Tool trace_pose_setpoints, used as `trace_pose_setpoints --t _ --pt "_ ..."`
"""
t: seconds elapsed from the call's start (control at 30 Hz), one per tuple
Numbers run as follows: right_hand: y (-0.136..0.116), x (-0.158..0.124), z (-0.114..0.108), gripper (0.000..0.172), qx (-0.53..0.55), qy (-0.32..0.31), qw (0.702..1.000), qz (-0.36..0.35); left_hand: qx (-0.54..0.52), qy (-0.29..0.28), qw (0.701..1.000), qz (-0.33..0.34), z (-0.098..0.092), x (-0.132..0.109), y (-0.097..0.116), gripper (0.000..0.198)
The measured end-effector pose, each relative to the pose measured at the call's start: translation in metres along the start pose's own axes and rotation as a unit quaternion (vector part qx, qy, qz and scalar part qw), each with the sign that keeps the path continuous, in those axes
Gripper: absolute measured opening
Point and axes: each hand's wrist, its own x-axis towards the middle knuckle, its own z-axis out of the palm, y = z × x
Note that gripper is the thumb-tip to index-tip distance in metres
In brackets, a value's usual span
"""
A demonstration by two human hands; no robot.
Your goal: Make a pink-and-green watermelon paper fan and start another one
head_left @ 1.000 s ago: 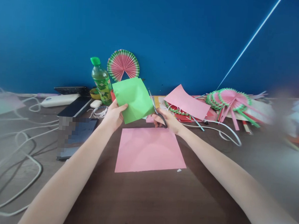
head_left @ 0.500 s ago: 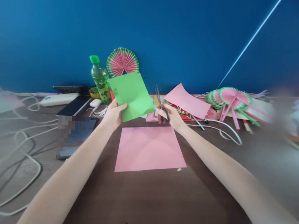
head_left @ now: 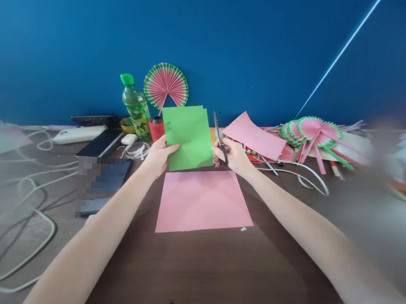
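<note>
My left hand (head_left: 159, 156) pinches the left edge of a sheet of green paper (head_left: 189, 139), thumb in front. The paper is held up above the table and looks folded or doubled, with a second edge showing at its upper right. In my right hand (head_left: 233, 155) is a pair of scissors (head_left: 218, 133), blades pointing up beside the paper's right edge. My right fingertips are close to the paper's lower right corner; whether they touch it I cannot tell. Below both hands a pink sheet of paper (head_left: 203, 202) lies flat on the brown table (head_left: 203, 266).
A pleated paper fan (head_left: 166, 83) leans on the blue wall behind a green bottle (head_left: 135, 109). Finished-looking fans (head_left: 312, 131) and another pink sheet (head_left: 255, 137) lie at the right. White cables (head_left: 47, 225) and a dark tablet-like device (head_left: 110, 183) sit at the left.
The green paper has turned from tilted to nearly upright and shifted slightly right and down, flattening out. The scissors blades now appear closer together.
</note>
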Motion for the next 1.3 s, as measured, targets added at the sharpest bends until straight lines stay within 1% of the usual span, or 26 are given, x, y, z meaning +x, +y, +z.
trace_pose_setpoints --t 0.13,0.23,0.37,0.43,0.5,0.6,0.67,0.73,0.8,0.87,1.0,1.1,1.23,1.27,1.3 --pt "-0.001 0.001 -0.001 0.03 0.012 0.015 1.0 0.007 -0.006 -0.002 1.0 -0.012 -0.002 0.003 -0.002 0.041" --pt "0.0 0.002 -0.002 0.027 0.005 0.029 0.999 0.016 -0.013 -0.001 1.0 -0.009 -0.002 0.005 -0.006 0.036" --pt "0.001 0.003 -0.005 0.023 -0.023 0.035 0.999 0.022 -0.013 -0.004 1.0 -0.019 -0.002 0.006 -0.009 0.032" --pt "0.0 0.004 -0.009 0.023 -0.037 0.039 0.998 0.019 -0.007 0.006 1.0 -0.02 -0.005 0.007 -0.007 0.031" --pt "-0.001 0.006 -0.017 0.025 -0.04 0.059 0.997 0.016 -0.001 0.027 0.999 -0.017 -0.011 0.008 -0.005 0.028" --pt "-0.001 0.01 -0.03 0.023 -0.047 0.118 0.992 0.027 0.003 0.053 0.998 -0.02 -0.018 0.009 -0.001 0.024" --pt "0.0 0.012 -0.038 0.019 -0.078 0.151 0.984 0.046 -0.002 0.06 0.998 -0.025 -0.02 0.009 0.001 0.022" --pt "0.003 0.014 -0.044 0.015 -0.142 0.17 0.974 0.048 -0.013 0.066 0.997 -0.025 -0.018 0.009 0.001 0.02" --pt "0.007 0.016 -0.047 0.014 -0.21 0.184 0.96 0.023 -0.027 0.072 0.997 -0.026 -0.016 0.008 -0.001 0.018" --pt "0.01 0.017 -0.049 0.015 -0.248 0.193 0.949 0.0 -0.041 0.076 0.996 -0.028 -0.014 0.008 -0.002 0.017" --pt "0.016 0.018 -0.051 0.016 -0.245 0.191 0.95 0.003 -0.056 0.073 0.995 -0.034 -0.014 0.007 -0.004 0.018" --pt "0.018 0.019 -0.054 0.019 -0.24 0.205 0.949 -0.005 -0.059 0.072 0.995 -0.039 -0.015 0.007 -0.005 0.018" --pt "0.017 0.02 -0.057 0.021 -0.207 0.239 0.949 -0.013 -0.059 0.072 0.995 -0.039 -0.015 0.007 -0.005 0.018" --pt "0.016 0.02 -0.057 0.023 -0.193 0.241 0.951 -0.006 -0.06 0.072 0.995 -0.038 -0.015 0.008 -0.005 0.019" --pt "0.014 0.019 -0.055 0.026 -0.174 0.23 0.958 0.005 -0.063 0.075 0.995 -0.036 -0.014 0.008 -0.005 0.019"
